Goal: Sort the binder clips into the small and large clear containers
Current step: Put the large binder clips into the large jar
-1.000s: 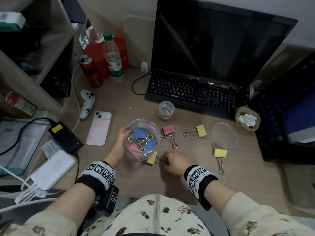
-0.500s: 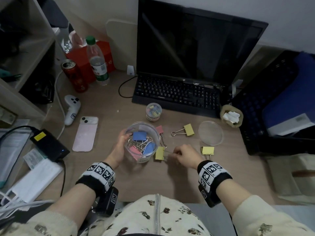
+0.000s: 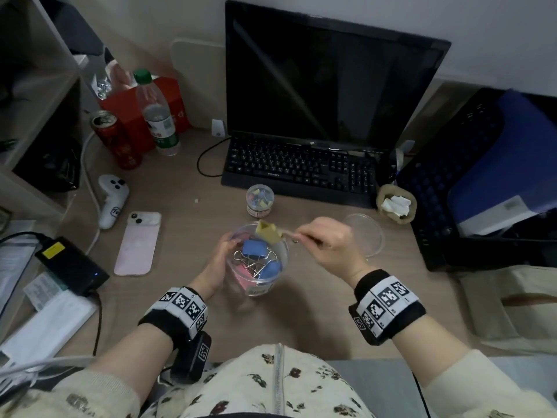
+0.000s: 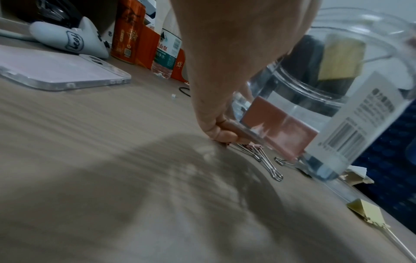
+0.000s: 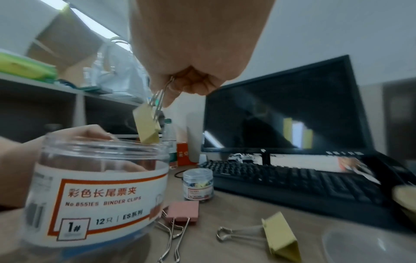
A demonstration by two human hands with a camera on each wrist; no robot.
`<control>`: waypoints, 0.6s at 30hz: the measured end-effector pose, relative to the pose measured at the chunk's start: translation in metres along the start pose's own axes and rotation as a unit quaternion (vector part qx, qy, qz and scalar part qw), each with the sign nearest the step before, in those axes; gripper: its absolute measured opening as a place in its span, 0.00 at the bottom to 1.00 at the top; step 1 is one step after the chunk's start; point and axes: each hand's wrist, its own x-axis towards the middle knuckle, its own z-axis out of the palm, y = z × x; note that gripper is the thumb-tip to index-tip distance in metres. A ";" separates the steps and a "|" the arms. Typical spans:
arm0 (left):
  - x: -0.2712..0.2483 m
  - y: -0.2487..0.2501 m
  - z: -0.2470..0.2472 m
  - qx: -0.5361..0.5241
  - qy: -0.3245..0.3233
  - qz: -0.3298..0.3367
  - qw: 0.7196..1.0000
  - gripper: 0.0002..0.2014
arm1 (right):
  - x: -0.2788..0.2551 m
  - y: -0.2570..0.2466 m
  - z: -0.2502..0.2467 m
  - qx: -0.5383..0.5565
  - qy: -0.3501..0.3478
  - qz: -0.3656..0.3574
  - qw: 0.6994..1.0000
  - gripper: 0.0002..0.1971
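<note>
The large clear container [image 3: 261,267], holding blue and pink clips, is gripped at its left side by the left hand [image 3: 217,260]. A yellow binder clip [image 3: 267,231] is pinched by its wire handles in the right hand [image 3: 327,244], above the container's far rim. The small container [image 3: 260,199] stands behind, near the keyboard [image 3: 301,170].

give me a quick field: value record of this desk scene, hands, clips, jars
left hand: holds big jar, tilted off the desk
right hand: pinches yellow clip by its wire handles, over the jar mouth
in big jar: blue clips, pink clip
small jar: by keyboard, small clips inside
loose on desk: pink clip, yellow clip
lid: right of big jar
</note>
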 end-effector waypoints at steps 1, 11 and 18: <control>-0.001 0.003 0.002 0.010 -0.009 -0.006 1.000 0.33 | 0.002 -0.004 0.004 -0.016 -0.023 -0.038 0.999 0.07; 0.007 0.014 0.020 0.009 -0.062 0.015 0.998 0.22 | 0.009 -0.021 0.030 -0.130 -0.177 -0.157 0.963 0.09; 0.023 0.016 0.021 0.007 -0.100 0.012 0.995 0.23 | 0.003 -0.003 0.025 -0.141 -0.257 -0.110 0.950 0.23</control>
